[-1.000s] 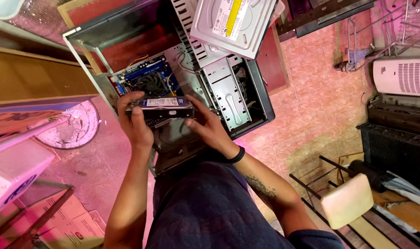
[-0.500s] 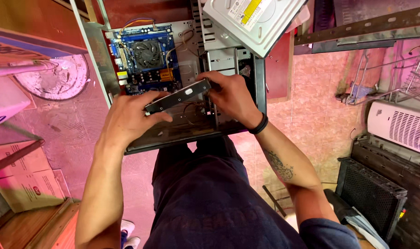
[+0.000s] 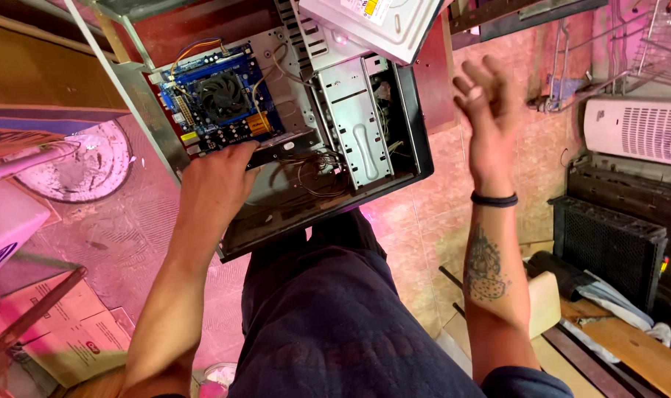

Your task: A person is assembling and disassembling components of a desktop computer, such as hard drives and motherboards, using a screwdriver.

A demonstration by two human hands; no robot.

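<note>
An open computer case [image 3: 416, 140] lies on the floor in front of my knees. Inside it sits a blue motherboard [image 3: 203, 81] with a black fan [image 3: 221, 96]. My left hand [image 3: 214, 188] grips a flat black hard drive [image 3: 280, 155] at the case's near left, just below the motherboard. My right hand [image 3: 490, 121] is raised in the air to the right of the case, fingers spread, holding nothing. A silver drive cage [image 3: 357, 133] fills the case's right side, and a grey optical drive [image 3: 372, 22] rests on its top edge.
A white heater [image 3: 637, 129] and a black box with a grille [image 3: 612, 247] stand at the right. A round white disc [image 3: 77, 166] lies on the pink floor at left. Cardboard [image 3: 55, 332] lies at lower left, a wooden bench [image 3: 615, 354] at lower right.
My right hand let go of the hard drive and rose to the right of the case. The left hand keeps the drive, now lower inside the case.
</note>
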